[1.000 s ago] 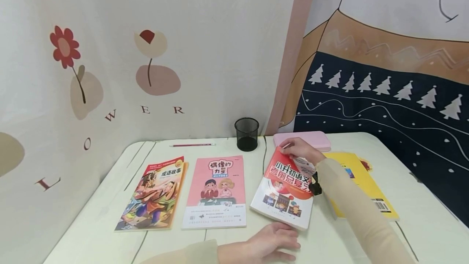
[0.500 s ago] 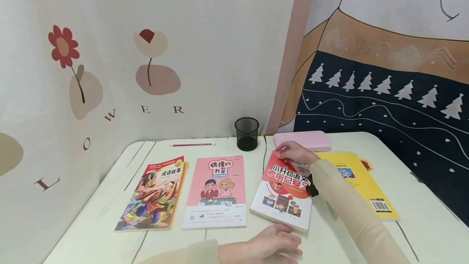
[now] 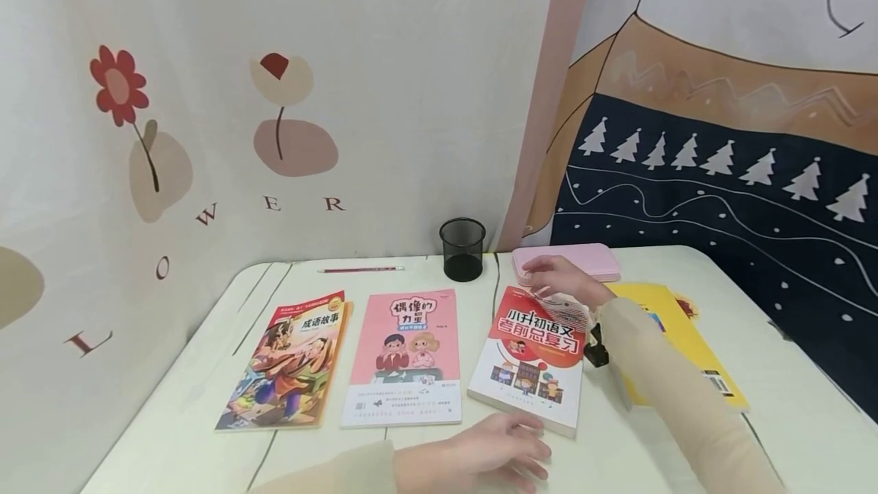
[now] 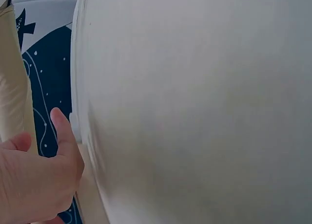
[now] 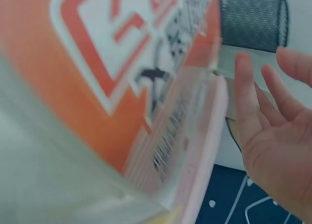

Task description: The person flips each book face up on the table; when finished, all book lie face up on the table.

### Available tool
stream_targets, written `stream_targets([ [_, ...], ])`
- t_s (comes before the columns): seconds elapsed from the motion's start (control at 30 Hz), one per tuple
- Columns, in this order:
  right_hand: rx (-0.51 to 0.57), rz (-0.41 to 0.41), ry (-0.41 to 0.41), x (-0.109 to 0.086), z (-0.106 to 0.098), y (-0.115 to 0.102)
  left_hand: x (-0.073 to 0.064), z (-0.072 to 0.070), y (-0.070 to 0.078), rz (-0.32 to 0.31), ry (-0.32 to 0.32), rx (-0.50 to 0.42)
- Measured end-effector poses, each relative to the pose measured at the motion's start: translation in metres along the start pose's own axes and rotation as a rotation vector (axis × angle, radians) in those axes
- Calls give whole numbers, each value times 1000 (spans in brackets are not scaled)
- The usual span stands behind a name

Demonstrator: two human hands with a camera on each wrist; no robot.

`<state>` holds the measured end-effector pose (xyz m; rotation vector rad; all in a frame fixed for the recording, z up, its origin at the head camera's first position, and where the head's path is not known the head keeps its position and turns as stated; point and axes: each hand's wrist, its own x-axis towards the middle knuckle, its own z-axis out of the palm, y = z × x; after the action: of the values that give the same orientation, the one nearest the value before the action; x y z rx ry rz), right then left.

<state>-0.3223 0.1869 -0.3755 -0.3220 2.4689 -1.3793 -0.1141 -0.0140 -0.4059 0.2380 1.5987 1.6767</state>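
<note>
A thick red and white book [image 3: 527, 372] lies slightly turned on the table, front cover up. My right hand [image 3: 564, 279] hovers over its top edge with the fingers loosely spread. In the right wrist view that hand [image 5: 278, 126] is apart from the blurred cover [image 5: 97, 87] and holds nothing. Just below the book's bottom edge, my left hand [image 3: 490, 448] has its fingers extended; whether a fingertip touches the book is unclear. To the right, partly behind my right forearm, lies a yellow book [image 3: 686, 334].
A pink book [image 3: 411, 341] and a colourful storybook [image 3: 295, 364] lie to the left. Along the back are a pencil [image 3: 360, 270], a black mesh pen holder [image 3: 463, 250] and a pink case [image 3: 597, 259]. A printed curtain [image 3: 411, 97] borders the table.
My right hand has let go of the red and white book and lifted off its top edge. The book now lies flatter. My left hand has drawn slightly left.
</note>
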Motion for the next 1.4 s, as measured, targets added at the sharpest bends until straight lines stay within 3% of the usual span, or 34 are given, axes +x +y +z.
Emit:
stream_targets([
  [0.1, 10, -23, 60, -9, -11, -1, -1, -6, 5, 67, 22, 61],
  [0.33, 4, -43, 122, -30, -29, 7, 2, -24, 18, 189, 150, 188],
  [0.67, -16, 54, 162, -52, -37, 29, 1, -55, 34, 290, 314, 453],
  [0.83, -67, 124, 178, -59, -41, 42, 5, -69, 36, 282, 388, 548],
  [1.0, -49, 141, 162, -69, -43, 47, 8, -81, 34, 239, 447, 579],
  [1.2, -58, 198, 136, -72, -40, 50, 12, -92, 30, 198, 442, 563],
  [1.4, -76, 223, 106, -72, -39, 54, 16, -93, 27, 176, 437, 556],
])
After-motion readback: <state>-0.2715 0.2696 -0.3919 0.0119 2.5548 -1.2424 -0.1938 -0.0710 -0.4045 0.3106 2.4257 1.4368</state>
